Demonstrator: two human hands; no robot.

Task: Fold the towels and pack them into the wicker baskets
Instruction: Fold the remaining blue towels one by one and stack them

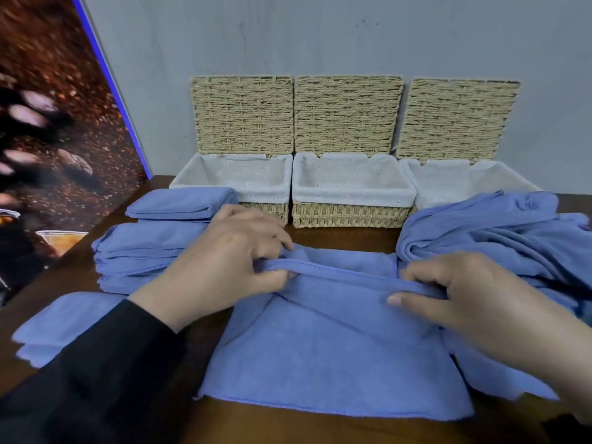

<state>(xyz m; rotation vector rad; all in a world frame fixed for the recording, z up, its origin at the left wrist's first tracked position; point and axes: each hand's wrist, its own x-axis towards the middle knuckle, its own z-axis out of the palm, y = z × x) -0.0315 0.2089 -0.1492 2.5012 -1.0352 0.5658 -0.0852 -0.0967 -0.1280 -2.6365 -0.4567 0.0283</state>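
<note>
The blue towel (333, 347) being worked lies spread on the dark wooden worktop (320, 427) right in front of the person, its near hem running along the front and its far edge lifted into a taut ridge between the two hands. The left hand (224, 261) has its grip closed on that edge, thumb under and fingers curled over, and the right hand (455, 293) pinches the same edge further along, so both grips are holding cloth rather than standing wide. It looks light, soft and limp, a nappy microfibre that should not slip but will sag and crease wherever it is unsupported, so holding it at the hemmed edge near the corners, as now, seems the sensible place. Room is tight at the sides: a stack of folded towels (153, 251) sits just beside the left hand, with another folded piece (182, 203) behind it, and a loose heap of unfolded towels (499, 238) presses against the right hand. Straight ahead there is a bare strip of worktop and then three wicker baskets (349, 213) with white linings, lids propped back against the grey wall (320, 36), all apparently holding nothing yet. I would guess the fold can come toward the person freely, though the near hem already lies close to the worktop's front edge.
</note>
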